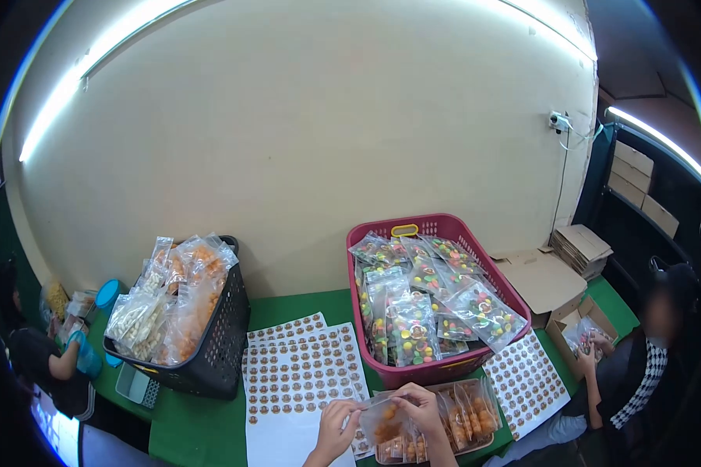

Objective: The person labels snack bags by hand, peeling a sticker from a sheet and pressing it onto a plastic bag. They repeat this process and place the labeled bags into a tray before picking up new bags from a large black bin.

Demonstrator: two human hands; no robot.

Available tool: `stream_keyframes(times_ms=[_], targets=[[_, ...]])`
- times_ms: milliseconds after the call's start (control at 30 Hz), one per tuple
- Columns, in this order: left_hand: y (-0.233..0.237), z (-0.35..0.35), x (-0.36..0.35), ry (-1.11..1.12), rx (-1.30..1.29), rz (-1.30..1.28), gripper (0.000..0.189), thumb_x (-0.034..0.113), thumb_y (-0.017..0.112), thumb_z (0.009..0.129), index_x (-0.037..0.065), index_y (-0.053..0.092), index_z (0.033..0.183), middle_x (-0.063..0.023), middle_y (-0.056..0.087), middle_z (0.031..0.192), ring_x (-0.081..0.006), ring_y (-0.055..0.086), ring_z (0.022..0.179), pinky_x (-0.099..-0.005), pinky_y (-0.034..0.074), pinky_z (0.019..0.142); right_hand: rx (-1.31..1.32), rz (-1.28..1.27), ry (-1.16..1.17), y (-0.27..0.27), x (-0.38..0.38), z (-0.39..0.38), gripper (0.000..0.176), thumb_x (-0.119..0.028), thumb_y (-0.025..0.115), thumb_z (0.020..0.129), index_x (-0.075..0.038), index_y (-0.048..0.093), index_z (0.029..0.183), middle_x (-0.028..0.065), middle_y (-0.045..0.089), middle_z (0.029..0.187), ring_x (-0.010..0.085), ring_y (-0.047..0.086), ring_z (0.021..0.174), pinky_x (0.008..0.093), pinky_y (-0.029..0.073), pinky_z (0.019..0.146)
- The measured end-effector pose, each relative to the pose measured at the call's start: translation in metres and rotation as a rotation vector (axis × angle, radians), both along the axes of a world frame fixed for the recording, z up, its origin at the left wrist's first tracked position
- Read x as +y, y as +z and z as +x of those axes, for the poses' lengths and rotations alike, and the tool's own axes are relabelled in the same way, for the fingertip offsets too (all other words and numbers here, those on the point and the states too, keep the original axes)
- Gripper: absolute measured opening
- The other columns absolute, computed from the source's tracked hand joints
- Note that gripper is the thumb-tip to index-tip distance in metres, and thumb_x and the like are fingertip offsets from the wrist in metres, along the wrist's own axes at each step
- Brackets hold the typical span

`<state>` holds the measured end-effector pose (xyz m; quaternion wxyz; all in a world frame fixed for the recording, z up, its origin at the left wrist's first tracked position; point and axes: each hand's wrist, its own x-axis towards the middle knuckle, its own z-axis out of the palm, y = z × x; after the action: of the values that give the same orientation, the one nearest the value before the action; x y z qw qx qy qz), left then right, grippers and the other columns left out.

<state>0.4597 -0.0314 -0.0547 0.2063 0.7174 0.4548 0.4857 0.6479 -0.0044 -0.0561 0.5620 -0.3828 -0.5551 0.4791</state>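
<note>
A clear plastic bag of orange snacks hangs between my two hands, low in the middle of the view. My left hand is closed, fingertips pinched at the bag's upper left corner. At its upper right edge, my right hand pinches the bag with closed fingers. Just right of and under my hands is a shallow tray with several similar bags of orange snacks standing in rows. Sheets of small round brown stickers lie to the left, partly beneath my left hand.
A maroon basket holds bags of colourful candies. A black basket holds bags of white and orange snacks. Another sticker sheet lies right, near flattened cardboard. A person handles a box at right; another stands left.
</note>
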Motion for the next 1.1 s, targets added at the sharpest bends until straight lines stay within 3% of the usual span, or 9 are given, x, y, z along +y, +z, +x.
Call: stream_keyframes(times_ms=[300,400,467,567,733,900,1000,1067,1100], targets=[[-0.004,-0.011,-0.001,0.079,-0.185,-0.131,0.012,0.005,0.049,0.082,0.000,0.060,0.080,-0.0099,0.061,0.084,-0.0216,0.056,0.083,-0.0297,0.042,0.076,-0.123,0.076,0.334,-0.009,-0.010,0.002,0.016,-0.004,0.055,0.080,0.001,0.061,0.094,0.0059,0.058,0.087,0.0143,0.053,0.083,0.0252,0.041,0.075],[-0.023,-0.013,0.001,0.071,-0.366,-0.228,0.017,0.010,0.046,0.087,-0.002,0.057,0.082,-0.0106,0.059,0.085,-0.0193,0.055,0.084,-0.0288,0.041,0.078,-0.088,0.000,0.285,-0.016,-0.021,-0.008,0.017,-0.005,0.054,0.081,0.001,0.061,0.096,0.0065,0.056,0.092,0.0145,0.051,0.086,0.0251,0.040,0.076],[-0.025,-0.010,0.002,0.065,-0.577,-0.316,0.020,0.013,0.044,0.089,-0.002,0.055,0.083,-0.0102,0.058,0.086,-0.0184,0.054,0.085,-0.0287,0.040,0.079,-0.094,0.000,0.234,-0.025,-0.027,-0.017,0.027,-0.012,0.057,0.080,-0.003,0.058,0.105,0.0067,0.055,0.096,0.0140,0.050,0.089,0.0254,0.040,0.077],[-0.026,-0.010,0.004,0.026,-0.631,-0.297,0.020,0.017,0.040,0.091,0.001,0.051,0.086,-0.0081,0.054,0.087,-0.0158,0.052,0.085,-0.0299,0.040,0.081,-0.011,-0.078,0.131,-0.032,-0.037,-0.037,0.042,-0.019,0.062,0.077,-0.007,0.051,0.116,0.0067,0.056,0.099,0.0132,0.051,0.086,0.0244,0.042,0.072],[-0.027,-0.011,0.000,-0.033,-0.834,-0.461,0.017,0.014,0.040,0.091,0.003,0.045,0.103,-0.0081,0.048,0.103,-0.0159,0.048,0.098,-0.0319,0.039,0.089,-0.224,-0.114,0.122,-0.049,-0.028,-0.026,0.030,-0.014,0.058,0.080,-0.005,0.056,0.108,0.0066,0.058,0.095,0.0121,0.054,0.080,0.0235,0.043,0.067],[-0.031,0.002,-0.004,-0.052,-0.602,-0.386,0.046,0.004,0.055,0.080,0.004,0.033,0.120,-0.0105,0.036,0.121,-0.0175,0.037,0.112,-0.0314,0.031,0.094,-0.168,-0.082,-0.181,-0.030,-0.023,-0.019,0.024,-0.010,0.057,0.079,-0.004,0.059,0.102,0.0068,0.058,0.091,0.0135,0.055,0.080,0.0237,0.044,0.067],[-0.031,0.013,-0.010,-0.239,-0.560,-0.410,0.054,0.004,0.058,0.077,0.004,0.029,0.123,-0.0117,0.030,0.127,-0.0196,0.030,0.120,-0.0340,0.029,0.097,-0.186,0.043,-0.049,-0.017,-0.026,-0.024,0.029,-0.010,0.060,0.077,-0.004,0.058,0.105,0.0083,0.055,0.098,0.0157,0.055,0.083,0.0257,0.044,0.070],[-0.023,0.028,-0.014,-0.257,-0.526,-0.323,0.054,0.005,0.056,0.077,0.006,0.029,0.124,-0.0115,0.029,0.129,-0.0201,0.028,0.122,-0.0357,0.031,0.096,-0.285,0.109,0.058,-0.013,-0.030,-0.028,0.039,-0.011,0.065,0.072,-0.005,0.056,0.109,0.0094,0.051,0.107,0.0205,0.049,0.098,0.0304,0.040,0.081],[-0.025,0.032,-0.012,-0.161,-0.672,-0.326,0.045,0.007,0.055,0.080,0.003,0.034,0.120,-0.0126,0.036,0.125,-0.0191,0.038,0.116,-0.0317,0.038,0.090,-0.327,0.152,0.077,-0.004,-0.032,-0.030,0.041,-0.012,0.066,0.071,-0.005,0.055,0.110,0.0098,0.050,0.108,0.0218,0.047,0.101,0.0321,0.038,0.085]])
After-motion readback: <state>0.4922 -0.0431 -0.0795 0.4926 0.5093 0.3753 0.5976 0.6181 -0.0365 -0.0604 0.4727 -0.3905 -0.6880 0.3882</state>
